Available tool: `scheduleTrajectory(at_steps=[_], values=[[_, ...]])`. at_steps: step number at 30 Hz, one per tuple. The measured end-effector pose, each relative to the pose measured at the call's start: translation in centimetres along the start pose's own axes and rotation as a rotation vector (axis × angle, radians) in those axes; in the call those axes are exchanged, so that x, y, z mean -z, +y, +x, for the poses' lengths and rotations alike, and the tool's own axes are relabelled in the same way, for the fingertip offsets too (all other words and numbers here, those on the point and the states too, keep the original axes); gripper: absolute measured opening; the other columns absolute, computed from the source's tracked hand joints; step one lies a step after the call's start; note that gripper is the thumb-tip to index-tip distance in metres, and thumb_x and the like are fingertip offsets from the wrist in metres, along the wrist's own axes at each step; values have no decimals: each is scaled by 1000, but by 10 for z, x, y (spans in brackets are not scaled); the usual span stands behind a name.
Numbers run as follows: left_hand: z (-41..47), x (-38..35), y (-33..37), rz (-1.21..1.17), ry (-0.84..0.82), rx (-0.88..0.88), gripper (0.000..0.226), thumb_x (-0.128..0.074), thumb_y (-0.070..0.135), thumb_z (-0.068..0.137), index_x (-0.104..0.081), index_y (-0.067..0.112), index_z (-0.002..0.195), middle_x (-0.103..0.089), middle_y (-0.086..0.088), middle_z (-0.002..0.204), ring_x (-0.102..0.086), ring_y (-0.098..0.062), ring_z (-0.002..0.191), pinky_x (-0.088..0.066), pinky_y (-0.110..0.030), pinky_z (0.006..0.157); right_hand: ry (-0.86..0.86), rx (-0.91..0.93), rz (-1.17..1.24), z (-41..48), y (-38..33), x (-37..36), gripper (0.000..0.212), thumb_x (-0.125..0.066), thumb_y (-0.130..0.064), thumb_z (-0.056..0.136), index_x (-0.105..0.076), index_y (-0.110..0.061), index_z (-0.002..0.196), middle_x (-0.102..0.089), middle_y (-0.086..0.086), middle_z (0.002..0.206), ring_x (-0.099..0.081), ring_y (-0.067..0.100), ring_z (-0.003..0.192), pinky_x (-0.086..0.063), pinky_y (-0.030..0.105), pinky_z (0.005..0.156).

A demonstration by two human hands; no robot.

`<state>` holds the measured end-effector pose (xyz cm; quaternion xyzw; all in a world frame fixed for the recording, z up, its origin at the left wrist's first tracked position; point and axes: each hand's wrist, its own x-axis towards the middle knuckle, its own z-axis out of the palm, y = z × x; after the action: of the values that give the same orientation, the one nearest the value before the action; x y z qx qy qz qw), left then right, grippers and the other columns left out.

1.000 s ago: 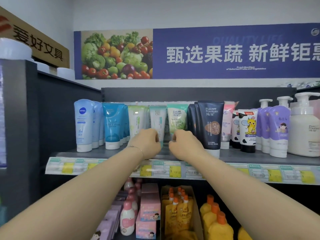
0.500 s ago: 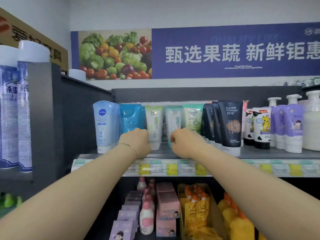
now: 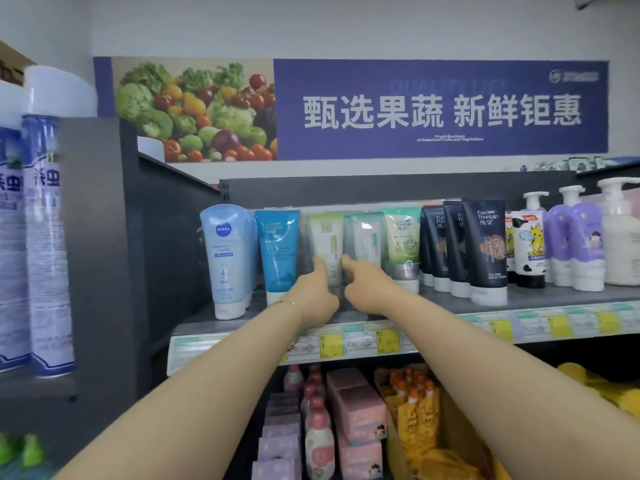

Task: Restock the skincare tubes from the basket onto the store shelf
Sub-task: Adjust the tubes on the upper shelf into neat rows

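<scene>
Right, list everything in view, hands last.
Nivea tubes: row, light blue, shelf left
teal tube: one, teal, beside it
slim tube: one, pale green, between hands
white tube: one, white-teal, next right
green tube: one, green, next right
navy tubes: three, navy, centre-right
cow-print tubes: two, white-black, beside them
pump bottles: three, purple/white, right end
spray cans: two, blue-white, far left
pink boxes: several, pink, below
pouches: several, yellow, below
banner: one, blue, wall
left hand: at slim tube's left
right hand: at its right

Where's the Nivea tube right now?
Head view: the Nivea tube stands upright at the left end of the shelf, next to the dark side panel, with the blue tube on its right.
</scene>
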<state>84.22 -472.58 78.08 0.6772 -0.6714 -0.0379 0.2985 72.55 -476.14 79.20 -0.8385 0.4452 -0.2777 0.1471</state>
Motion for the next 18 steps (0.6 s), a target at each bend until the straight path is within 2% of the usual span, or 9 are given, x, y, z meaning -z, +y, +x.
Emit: scheduleTrajectory(at_steps=[4, 8, 11, 12, 14, 15, 16, 18], values=[[-1, 1, -1, -11, -3, -6, 82, -46, 10, 91, 10, 13, 151, -47, -14, 135, -52, -26, 114, -45, -34, 97, -18, -9, -17, 3, 0, -1, 64, -41, 2, 89, -19, -7, 149, -44, 17, 142, -42, 32, 130, -40, 42, 106], [0, 0, 0, -1, -4, -9, 81, -46, 12, 93, 10, 12, 151, -52, -14, 129, -55, -24, 109, -45, -29, 89, -44, -11, -29, 6, 1, -1, 72, -43, 0, 89, -12, -11, 152, -41, 14, 145, -41, 30, 132, -39, 41, 107], [1, 1, -1, -6, -1, 8, 80, -47, 13, 93, 8, 13, 151, -51, -13, 131, -54, -24, 111, -45, -29, 92, -30, 3, -31, 7, 1, -1, 62, -45, -1, 88, -24, -8, 147, -48, 12, 138, -47, 29, 124, -43, 40, 103], [1, 0, -2, -8, 12, 8, 79, -48, 15, 92, 4, 13, 152, -51, -13, 131, -54, -24, 112, -46, -31, 94, -16, 5, -22, 7, 1, -1, 54, -46, -1, 87, -34, -7, 140, -51, 12, 132, -50, 28, 119, -45, 38, 99], [-2, 0, -2, -2, 62, 8, 70, -52, 19, 90, -15, 11, 149, -53, -13, 128, -55, -26, 110, -48, -37, 95, 51, -4, 8, 6, 1, -2, 25, -49, -1, 85, -50, -7, 110, -57, 11, 114, -54, 26, 105, -48, 34, 87], [-5, 1, -1, -7, 90, 9, 60, -54, 20, 88, -29, 9, 142, -54, -12, 124, -56, -26, 107, -49, -39, 93, 101, -10, 4, 4, 0, -2, 12, -49, -2, 85, -51, -9, 94, -57, 8, 100, -54, 25, 96, -48, 33, 79], [-8, 4, 0, -17, 112, 9, 49, -57, 21, 87, -39, 9, 131, -56, -10, 119, -57, -26, 104, -51, -40, 91, 167, -6, -14, 1, -1, -2, 8, -50, -4, 85, -50, -11, 84, -55, 5, 88, -54, 25, 88, -47, 31, 72], [-15, 10, -1, -22, 144, 20, 36, -59, 21, 85, -45, 12, 117, -56, -7, 110, -57, -26, 100, -51, -42, 89, 297, 8, -73, -5, -5, 0, 8, -48, -11, 88, -56, -12, 91, -56, 3, 85, -55, 25, 84, -49, 32, 71]])
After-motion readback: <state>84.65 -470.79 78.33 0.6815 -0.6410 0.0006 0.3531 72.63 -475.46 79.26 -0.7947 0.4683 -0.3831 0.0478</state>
